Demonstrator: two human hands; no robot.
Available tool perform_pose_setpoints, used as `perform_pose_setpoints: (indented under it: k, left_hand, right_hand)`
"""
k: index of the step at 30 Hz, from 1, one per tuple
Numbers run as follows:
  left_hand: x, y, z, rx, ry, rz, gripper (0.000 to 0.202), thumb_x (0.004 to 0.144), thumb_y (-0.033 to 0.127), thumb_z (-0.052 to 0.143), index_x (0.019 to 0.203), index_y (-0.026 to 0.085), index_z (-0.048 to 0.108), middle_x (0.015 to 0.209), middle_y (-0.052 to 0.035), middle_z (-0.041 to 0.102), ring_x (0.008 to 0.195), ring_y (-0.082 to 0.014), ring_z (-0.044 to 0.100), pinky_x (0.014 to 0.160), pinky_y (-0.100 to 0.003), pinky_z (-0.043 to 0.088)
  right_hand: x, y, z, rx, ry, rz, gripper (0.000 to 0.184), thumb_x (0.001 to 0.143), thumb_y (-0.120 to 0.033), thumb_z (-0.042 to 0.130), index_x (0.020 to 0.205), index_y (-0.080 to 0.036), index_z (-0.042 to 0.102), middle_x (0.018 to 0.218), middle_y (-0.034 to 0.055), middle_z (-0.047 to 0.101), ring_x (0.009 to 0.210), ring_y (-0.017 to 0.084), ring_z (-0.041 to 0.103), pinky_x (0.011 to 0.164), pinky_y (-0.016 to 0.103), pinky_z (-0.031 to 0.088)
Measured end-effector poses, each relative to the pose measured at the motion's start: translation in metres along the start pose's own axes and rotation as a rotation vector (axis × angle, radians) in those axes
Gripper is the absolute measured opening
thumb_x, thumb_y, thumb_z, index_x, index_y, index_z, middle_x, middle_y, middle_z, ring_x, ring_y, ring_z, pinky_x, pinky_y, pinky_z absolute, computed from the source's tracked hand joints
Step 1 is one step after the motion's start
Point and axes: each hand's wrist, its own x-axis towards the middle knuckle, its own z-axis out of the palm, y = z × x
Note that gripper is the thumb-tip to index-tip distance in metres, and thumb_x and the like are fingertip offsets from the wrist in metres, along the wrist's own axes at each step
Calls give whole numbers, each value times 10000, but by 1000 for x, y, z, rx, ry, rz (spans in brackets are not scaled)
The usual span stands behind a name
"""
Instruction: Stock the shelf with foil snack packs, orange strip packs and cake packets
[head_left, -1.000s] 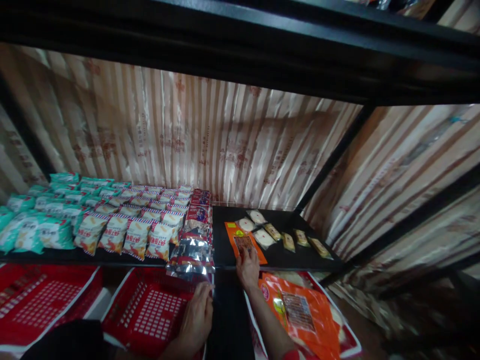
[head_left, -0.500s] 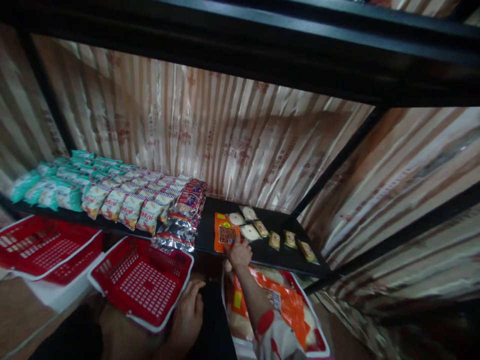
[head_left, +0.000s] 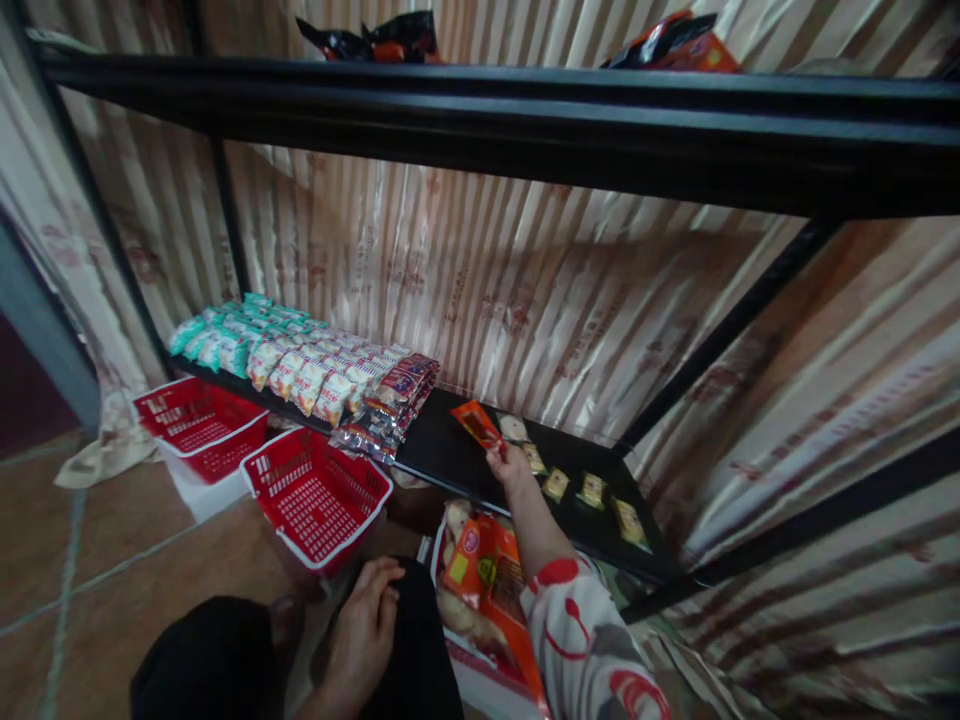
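Note:
My right hand (head_left: pixel 508 466) reaches up to the black lower shelf (head_left: pixel 442 450) and grips an orange snack packet (head_left: pixel 477 422), lifted off the shelf and tilted. Just right of it lie several small pale and yellow-wrapped packets (head_left: pixel 574 485) in rows. My left hand (head_left: pixel 364 630) rests low on my dark trouser knee with fingers curled, nothing visible in it. Under my right arm a red basket holds more orange packets (head_left: pixel 487 580).
Rows of teal and striped snack bags (head_left: pixel 300 365) and silver-red packets (head_left: pixel 390 405) fill the shelf's left part. Two red baskets (head_left: pixel 319 495) stand on the tiled floor. A black upper shelf (head_left: pixel 525 120) hangs overhead; striped cloth hangs behind.
The view has pulled back and up. My right hand has raised the orange packet off the shelf, where it lay flat before. My left hand has let go of the red basket's rim and now rests on my knee.

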Motion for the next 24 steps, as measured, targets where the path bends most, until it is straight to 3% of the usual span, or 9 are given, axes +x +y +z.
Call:
perform_pose_setpoints:
  k: [2, 3, 5, 7, 10, 14, 20, 24]
  left_hand:
    - [-11, 5, -1, -9, 6, -19, 274, 810, 194, 396, 950, 232, 628, 1059, -75, 616, 999, -177, 584, 859, -316, 499]
    - [-16, 6, -1, -14, 10, -25, 274, 809, 187, 392, 945, 228, 626, 1059, -78, 613, 1001, -178, 582, 859, -318, 497]
    - [-25, 9, 0, -21, 17, -42, 277, 802, 168, 384, 926, 223, 625, 1058, -78, 609, 997, -179, 580, 856, -321, 496]
    - [-32, 13, 2, -26, 13, -60, 280, 794, 152, 380, 914, 223, 622, 1064, -75, 605, 989, -179, 581, 849, -321, 496]
    - [-38, 19, 5, -42, -2, -68, 274, 798, 147, 376, 914, 219, 614, 1075, -75, 595, 968, -176, 585, 829, -317, 497]
    - [-39, 29, 4, -80, -13, -31, 270, 809, 144, 360, 906, 208, 603, 1057, -76, 588, 966, -171, 580, 835, -314, 487]
    - [-32, 37, -1, -169, 11, -20, 283, 759, 108, 370, 873, 200, 612, 1008, -64, 597, 884, -157, 598, 802, -299, 489]
    - [-21, 42, 4, -278, 33, -93, 256, 738, 125, 390, 822, 194, 622, 920, -49, 611, 871, -168, 600, 819, -318, 478]
  right_hand:
    - [-2, -16, -2, 78, -6, 54, 280, 863, -325, 513, 1082, -152, 532, 1036, 52, 578, 849, 148, 584, 719, 335, 512]
    - [-4, -23, -3, 113, -13, 72, 151, 891, -237, 444, 963, -160, 552, 846, 10, 587, 695, 100, 571, 601, 259, 510]
    - [-11, -32, -5, 182, -43, 89, 256, 896, -106, 311, 756, -181, 511, 570, -58, 459, 473, 57, 457, 437, 158, 432]
    - [-21, -38, -5, 239, -80, 104, 335, 870, -34, 233, 635, -187, 417, 479, -87, 327, 385, 43, 351, 374, 108, 360]
    - [-37, -45, -4, 298, -124, 121, 343, 837, 15, 212, 585, -189, 326, 468, -99, 257, 358, 28, 297, 366, 76, 327]
    - [-56, -51, -6, 324, -152, 142, 330, 814, 47, 227, 603, -187, 323, 485, -104, 261, 352, 14, 290, 367, 62, 314]
    - [-80, -45, -9, 236, -173, 193, 315, 803, 62, 240, 672, -167, 413, 525, -85, 387, 341, -3, 313, 348, 66, 322]
    - [-97, -32, -9, 126, -204, 195, 213, 798, 3, 382, 698, -158, 480, 562, -51, 485, 361, 1, 388, 341, 72, 343]
